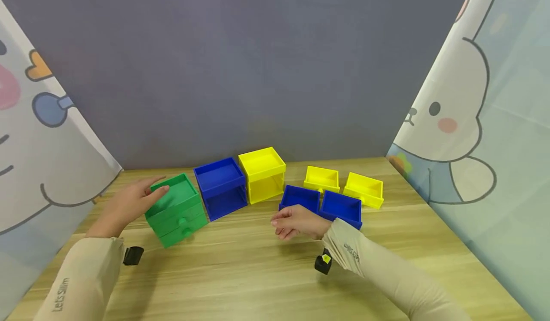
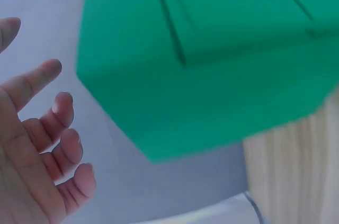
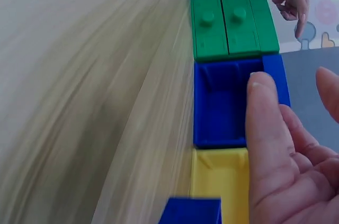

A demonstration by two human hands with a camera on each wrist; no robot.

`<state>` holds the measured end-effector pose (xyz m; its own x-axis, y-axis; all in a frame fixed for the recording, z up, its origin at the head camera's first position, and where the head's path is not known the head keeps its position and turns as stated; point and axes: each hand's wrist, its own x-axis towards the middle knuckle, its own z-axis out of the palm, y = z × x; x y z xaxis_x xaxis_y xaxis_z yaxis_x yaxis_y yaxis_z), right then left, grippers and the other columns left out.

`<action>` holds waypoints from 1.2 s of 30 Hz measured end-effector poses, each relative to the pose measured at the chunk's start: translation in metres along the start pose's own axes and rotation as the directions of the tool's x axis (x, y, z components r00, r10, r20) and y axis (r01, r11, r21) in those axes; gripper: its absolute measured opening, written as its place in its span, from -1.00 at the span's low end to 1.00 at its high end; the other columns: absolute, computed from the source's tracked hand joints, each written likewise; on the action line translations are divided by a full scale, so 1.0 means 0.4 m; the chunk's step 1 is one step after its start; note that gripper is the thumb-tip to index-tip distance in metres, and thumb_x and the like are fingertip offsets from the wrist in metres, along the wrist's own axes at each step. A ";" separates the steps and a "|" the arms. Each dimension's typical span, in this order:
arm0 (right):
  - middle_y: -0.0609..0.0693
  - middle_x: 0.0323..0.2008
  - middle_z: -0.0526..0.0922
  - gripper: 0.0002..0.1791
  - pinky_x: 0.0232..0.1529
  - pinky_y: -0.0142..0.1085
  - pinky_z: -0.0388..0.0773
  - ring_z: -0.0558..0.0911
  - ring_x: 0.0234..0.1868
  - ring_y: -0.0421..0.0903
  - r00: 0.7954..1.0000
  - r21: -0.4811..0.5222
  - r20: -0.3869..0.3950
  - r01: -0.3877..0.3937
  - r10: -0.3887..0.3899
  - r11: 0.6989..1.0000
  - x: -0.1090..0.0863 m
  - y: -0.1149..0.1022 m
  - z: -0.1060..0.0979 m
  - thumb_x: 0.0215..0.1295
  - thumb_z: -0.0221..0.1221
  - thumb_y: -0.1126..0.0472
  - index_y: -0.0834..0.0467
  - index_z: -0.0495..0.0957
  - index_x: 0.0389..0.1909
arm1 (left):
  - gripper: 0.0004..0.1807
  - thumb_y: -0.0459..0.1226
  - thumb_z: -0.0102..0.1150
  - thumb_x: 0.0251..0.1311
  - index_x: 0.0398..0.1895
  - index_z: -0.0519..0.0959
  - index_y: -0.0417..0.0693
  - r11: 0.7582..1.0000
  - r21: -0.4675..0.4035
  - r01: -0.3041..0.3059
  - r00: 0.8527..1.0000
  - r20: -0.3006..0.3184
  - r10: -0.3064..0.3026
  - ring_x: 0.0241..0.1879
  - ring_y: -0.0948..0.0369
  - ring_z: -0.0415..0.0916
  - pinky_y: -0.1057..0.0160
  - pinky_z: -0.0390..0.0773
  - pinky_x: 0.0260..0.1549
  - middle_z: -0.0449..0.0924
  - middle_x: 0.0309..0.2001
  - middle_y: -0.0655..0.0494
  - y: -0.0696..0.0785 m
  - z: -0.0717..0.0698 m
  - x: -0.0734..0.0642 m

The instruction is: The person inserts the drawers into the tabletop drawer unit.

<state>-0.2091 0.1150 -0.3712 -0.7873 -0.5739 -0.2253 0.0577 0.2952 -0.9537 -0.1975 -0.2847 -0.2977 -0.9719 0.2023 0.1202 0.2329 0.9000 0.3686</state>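
Observation:
My left hand [image 1: 133, 201] hovers over the left side of a green cabinet [image 1: 180, 220] with two drawers in it. In the left wrist view that hand's fingers [image 2: 39, 83] are loosely bent and apart from the green wall, holding nothing. My right hand [image 1: 301, 221] hangs above the table in front of two loose blue drawers [image 1: 343, 205], overlapping one of them in the head view. Its fingers [image 3: 270, 139] are relaxed around nothing in the right wrist view. Right of the green cabinet stand a blue cabinet frame [image 1: 221, 182] and a yellow cabinet frame [image 1: 263, 173], both with hollow fronts.
Two loose yellow drawers [image 1: 322, 176] lie behind the blue ones, toward the back right. A grey panel [image 1: 266, 72] closes off the back of the wooden table [image 1: 240, 273]. Cartoon-printed cloth [image 1: 464, 134] hangs at both sides.

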 end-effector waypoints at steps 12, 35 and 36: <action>0.18 -0.33 0.65 -0.54 -0.30 -0.26 0.64 0.65 -0.41 -0.12 0.999 -0.017 -0.025 -0.023 0.023 1.000 -0.140 0.067 -0.090 0.38 0.14 0.17 0.52 0.44 0.05 | -0.33 0.10 -0.12 0.40 0.37 0.32 -0.18 0.977 0.193 -0.086 0.996 0.045 0.079 -0.11 -0.26 0.48 -0.29 0.24 0.09 0.62 -0.14 -0.29 0.068 0.026 0.105; -0.08 -0.43 0.67 -0.47 -0.34 -0.47 0.58 0.64 -0.44 -0.30 0.983 0.373 -0.077 -0.127 0.167 0.919 -0.265 0.198 -0.168 0.48 -0.02 0.08 0.50 0.32 0.17 | -0.16 0.28 -0.22 0.31 0.48 0.12 -0.05 0.971 0.235 0.043 0.965 0.243 -0.101 -0.68 0.23 0.10 0.30 -0.01 -0.71 0.37 -0.65 0.07 0.065 0.057 0.144; -0.08 -0.43 0.67 -0.47 -0.33 -0.47 0.58 0.65 -0.44 -0.30 0.982 0.385 -0.084 -0.123 0.168 0.915 -0.264 0.200 -0.167 0.49 -0.03 0.07 0.49 0.32 0.17 | -0.15 0.29 -0.22 0.30 0.48 0.12 -0.05 0.971 0.236 0.046 0.964 0.245 -0.106 -0.65 0.20 0.18 0.29 -0.01 -0.70 0.38 -0.63 0.05 0.066 0.058 0.145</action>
<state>-0.1625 0.2502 -0.4103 -0.8153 -0.4499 -0.3645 0.3861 0.0467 -0.9213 -0.2486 -0.2404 -0.3023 -0.9695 0.1946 -0.1489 0.1730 0.9740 0.1463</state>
